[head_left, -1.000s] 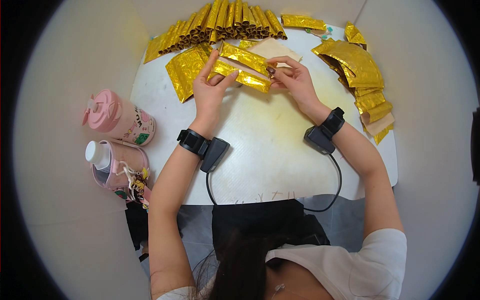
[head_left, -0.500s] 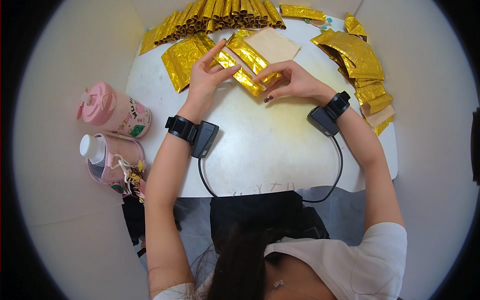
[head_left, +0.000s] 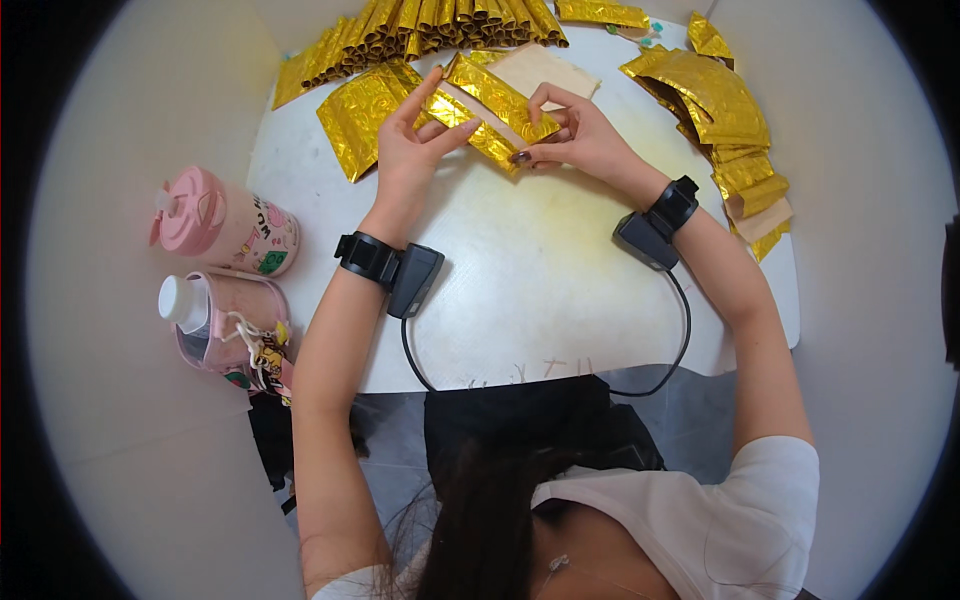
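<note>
A gold foil paper sheet (head_left: 495,92) is held up between my two hands above the white table. Both its long sides are folded inward, with a strip of beige backing showing between them. My left hand (head_left: 408,148) grips its left end, forefinger at the upper corner and thumb on the lower fold. At the other end, my right hand (head_left: 580,135) pinches the paper with curled fingers and thumb. Beneath and left of it lie flat gold foil sheets (head_left: 352,130). A beige sheet (head_left: 548,72) lies just behind.
Rolled gold foil tubes (head_left: 430,28) are heaped at the table's back edge. More foil sheets (head_left: 715,110) spread along the right edge. A pink tumbler (head_left: 235,225) and a pink holder with a white-capped bottle (head_left: 240,300) stand at left. Cables hang from both wrist straps.
My right fingers have curled in and closed on the paper's right end, the thumb moving up onto its lower corner. The paper has shifted slightly upward. My left hand keeps its grip.
</note>
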